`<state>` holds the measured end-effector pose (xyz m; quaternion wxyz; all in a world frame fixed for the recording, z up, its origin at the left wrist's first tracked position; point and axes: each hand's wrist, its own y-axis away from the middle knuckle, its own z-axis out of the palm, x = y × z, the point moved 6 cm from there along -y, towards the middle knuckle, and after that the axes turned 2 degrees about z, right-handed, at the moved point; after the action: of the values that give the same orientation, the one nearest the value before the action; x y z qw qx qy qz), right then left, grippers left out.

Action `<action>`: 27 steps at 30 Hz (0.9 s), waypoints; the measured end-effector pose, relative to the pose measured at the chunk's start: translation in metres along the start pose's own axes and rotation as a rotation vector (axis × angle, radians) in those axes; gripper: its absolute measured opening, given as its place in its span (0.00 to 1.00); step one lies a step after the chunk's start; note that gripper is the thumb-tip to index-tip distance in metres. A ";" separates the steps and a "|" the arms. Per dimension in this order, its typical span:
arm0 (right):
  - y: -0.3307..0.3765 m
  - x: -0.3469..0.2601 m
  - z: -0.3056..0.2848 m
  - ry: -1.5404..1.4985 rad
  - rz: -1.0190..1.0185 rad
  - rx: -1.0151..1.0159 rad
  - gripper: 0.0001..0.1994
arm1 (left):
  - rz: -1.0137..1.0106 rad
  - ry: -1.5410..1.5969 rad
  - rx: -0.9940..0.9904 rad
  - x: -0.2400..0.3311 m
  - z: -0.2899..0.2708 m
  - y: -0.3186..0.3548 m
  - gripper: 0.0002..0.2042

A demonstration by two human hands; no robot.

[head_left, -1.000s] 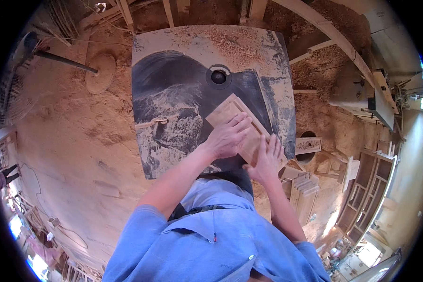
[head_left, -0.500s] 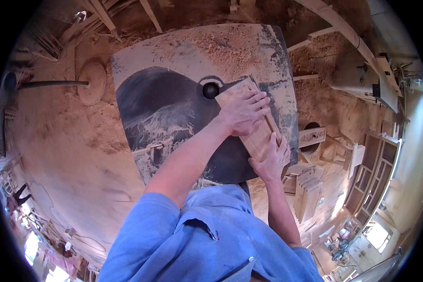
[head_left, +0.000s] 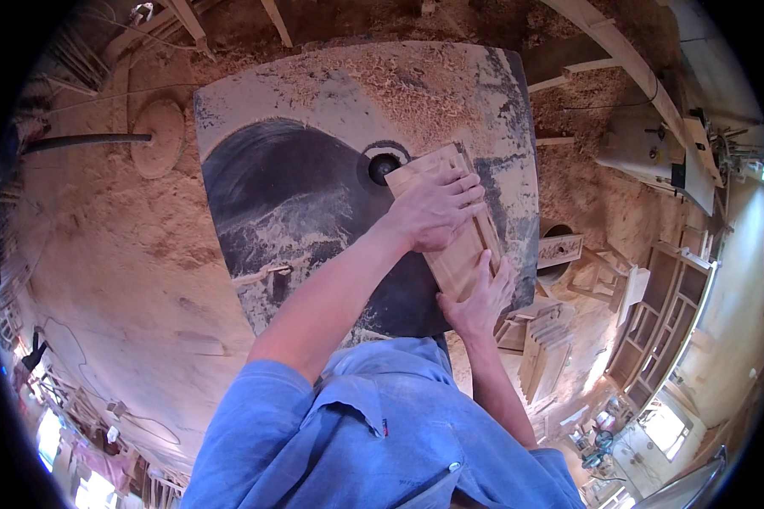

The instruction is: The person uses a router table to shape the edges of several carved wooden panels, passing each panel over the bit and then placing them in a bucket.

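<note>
A long, light wooden panel (head_left: 455, 261) with a raised frame lies flat on a dark metal machine table (head_left: 297, 204), its far end beside a round cutter opening (head_left: 384, 167). My left hand (head_left: 433, 212) presses down on the panel's far half, fingers spread across it. My right hand (head_left: 480, 295) holds the panel's near end, fingers laid along its right edge. Sawdust and shavings cover the back of the table (head_left: 399, 85).
The floor (head_left: 102, 254) around the table is thick with sawdust. A round wooden disc (head_left: 157, 140) and a dark pipe (head_left: 81, 140) lie at the left. Carved panels and wooden frames (head_left: 560, 339) stand at the right, and another machine (head_left: 654, 153) sits beyond them.
Both hands have slid the panel away from me along the table, so its far end now lies beside the cutter opening. My view has tilted slightly.
</note>
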<state>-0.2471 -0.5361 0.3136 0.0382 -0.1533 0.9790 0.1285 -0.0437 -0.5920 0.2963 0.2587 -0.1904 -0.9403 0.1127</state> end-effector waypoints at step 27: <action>0.029 -0.028 0.004 -0.028 -0.160 -0.023 0.63 | -0.094 -0.005 -0.051 0.011 -0.024 0.056 0.21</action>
<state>-0.2294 -0.5005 0.3194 0.0602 -0.2295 0.9616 0.1383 -0.0225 -0.5338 0.3040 0.2567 -0.1522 -0.9513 0.0770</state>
